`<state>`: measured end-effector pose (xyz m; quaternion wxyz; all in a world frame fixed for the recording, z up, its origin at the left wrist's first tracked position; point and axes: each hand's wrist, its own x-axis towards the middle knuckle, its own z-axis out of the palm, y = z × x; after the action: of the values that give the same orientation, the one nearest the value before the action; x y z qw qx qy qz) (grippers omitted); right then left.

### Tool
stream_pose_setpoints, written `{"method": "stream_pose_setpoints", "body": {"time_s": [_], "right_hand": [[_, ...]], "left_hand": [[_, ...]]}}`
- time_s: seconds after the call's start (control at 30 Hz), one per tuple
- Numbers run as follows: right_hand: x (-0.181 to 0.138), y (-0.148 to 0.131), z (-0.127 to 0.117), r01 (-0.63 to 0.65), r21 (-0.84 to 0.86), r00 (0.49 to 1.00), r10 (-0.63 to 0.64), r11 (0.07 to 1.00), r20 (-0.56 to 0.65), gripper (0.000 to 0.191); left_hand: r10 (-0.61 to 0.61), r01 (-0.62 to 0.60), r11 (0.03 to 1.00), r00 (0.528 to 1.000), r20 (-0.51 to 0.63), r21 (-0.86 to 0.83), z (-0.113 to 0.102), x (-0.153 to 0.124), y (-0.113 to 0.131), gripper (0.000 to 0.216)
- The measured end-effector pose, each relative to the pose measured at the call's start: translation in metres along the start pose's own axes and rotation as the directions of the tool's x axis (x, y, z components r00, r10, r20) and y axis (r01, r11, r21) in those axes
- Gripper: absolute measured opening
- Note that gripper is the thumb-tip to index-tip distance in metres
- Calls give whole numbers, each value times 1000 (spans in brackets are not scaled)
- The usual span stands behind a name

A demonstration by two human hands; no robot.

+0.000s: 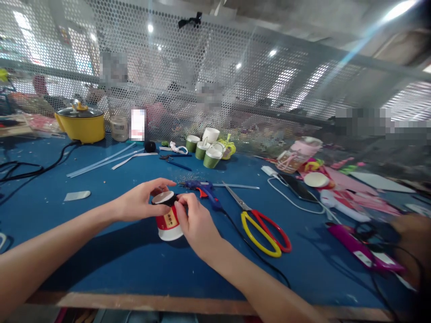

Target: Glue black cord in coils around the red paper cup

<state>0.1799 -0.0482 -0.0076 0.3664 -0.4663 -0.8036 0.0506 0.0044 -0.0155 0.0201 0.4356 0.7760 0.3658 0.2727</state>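
Note:
A small red and white paper cup (168,223) stands upside down on the blue table (101,251), with a black band around its upper edge. My left hand (139,201) curls over the top of the cup, fingers closed on it. My right hand (193,222) pinches the black band at the cup's right side, thumb and fingers pressed together. Just behind my right hand lies a blue glue gun (205,190) with its black cord running toward me.
Red and yellow scissors (261,224) lie to the right. Several green cups (205,150) stand at the back, clear glue sticks (101,161) and a yellow pot (81,123) to the left. A phone (298,186), pink items and a purple tool (363,251) crowd the right. Mesh fence behind.

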Motion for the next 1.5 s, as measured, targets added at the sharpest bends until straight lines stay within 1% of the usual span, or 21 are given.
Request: {"method": "stream_pose_setpoints", "body": {"time_s": [0.13, 0.2, 0.23, 0.27, 0.3, 0.37, 0.4, 0.43, 0.47, 0.5, 0.53, 0.57, 0.63, 0.7, 0.87, 0.97, 1.07, 1.17, 1.3, 1.47, 1.5], "right_hand": [[7, 1, -15, -14, -57, 999, 16, 998, 31, 18], [10, 1, -27, -80, -52, 992, 85, 995, 92, 21], [11, 1, -33, -136, -23, 979, 138, 990, 149, 23], [12, 1, -39, -205, 17, 953, 195, 979, 233, 25], [13, 2, -45, -280, 62, 908, 244, 958, 341, 26], [16, 6, -56, -414, 119, 782, 285, 903, 555, 28], [19, 10, -60, -451, 107, 735, 301, 886, 607, 29], [22, 16, -64, -459, 59, 726, 336, 886, 601, 30], [26, 23, -67, -446, -24, 752, 389, 895, 533, 31], [30, 31, -68, -436, -140, 804, 455, 889, 382, 32], [34, 41, -69, -425, -288, 838, 493, 859, 234, 29], [37, 50, -68, -433, -351, 844, 510, 830, 164, 25], [41, 65, -64, -432, -410, 837, 526, 803, 147, 21], [43, 75, -57, -408, -442, 827, 528, 799, 193, 22], [41, 78, -41, -393, -459, 807, 538, 797, 244, 21], [40, 78, -37, -427, -438, 797, 558, 791, 232, 16], [37, 81, -34, -465, -389, 800, 565, 796, 201, 8], [37, 83, -33, -528, -303, 793, 588, 794, 159, 6], [37, 76, -39, -606, -112, 774, 616, 787, 145, 23], [32, 52, -59, -568, 143, 816, 532, 811, 227, 16], [31, 47, -61, -558, 196, 825, 514, 807, 234, 19]], "left_hand": [[1, 2, 997, 999, -48, 72, -9, 0, 2, 51], [-16, 22, 997, 997, -74, 76, -13, 0, 1, 51], [-22, 28, 997, 996, -86, 71, -14, 1, 0, 51], [-26, 33, 997, 995, -99, 64, -15, 2, -2, 51], [-23, 29, 998, 993, -112, 52, -15, 3, -4, 51], [-13, 15, 1000, 993, -121, 22, -15, 4, -8, 51], [-9, 11, 1000, 992, -123, 14, -15, 5, -10, 50], [-7, 8, 1000, 993, -121, 6, -15, 6, -12, 50], [-6, 6, 1000, 993, -120, 0, -15, 6, -14, 50], [-5, 4, 1000, 993, -117, -5, -15, 7, -15, 50], [-3, 2, 1000, 993, -114, -10, -15, 7, -16, 50], [0, -1, 1000, 994, -110, -13, -16, 7, -17, 51], [9, -10, 1000, 995, -98, -8, -17, 6, -16, 52], [34, -33, 999, 997, -74, 11, -18, 4, -14, 51], [165, -167, 984, 986, 27, 63, -20, -3, -3, 51], [188, -195, 979, 977, 102, 65, -20, -5, 0, 47], [160, -175, 978, 979, 130, 113, -20, -4, -3, 47], [140, -155, 978, 984, 114, 139, -21, -3, -6, 49], [132, -142, 980, 988, 79, 137, -24, -2, -11, 51], [62, -63, 996, 998, 20, 62, -26, 4, -17, 51], [43, -43, 998, 999, 10, 35, -26, 5, -19, 52]]}}
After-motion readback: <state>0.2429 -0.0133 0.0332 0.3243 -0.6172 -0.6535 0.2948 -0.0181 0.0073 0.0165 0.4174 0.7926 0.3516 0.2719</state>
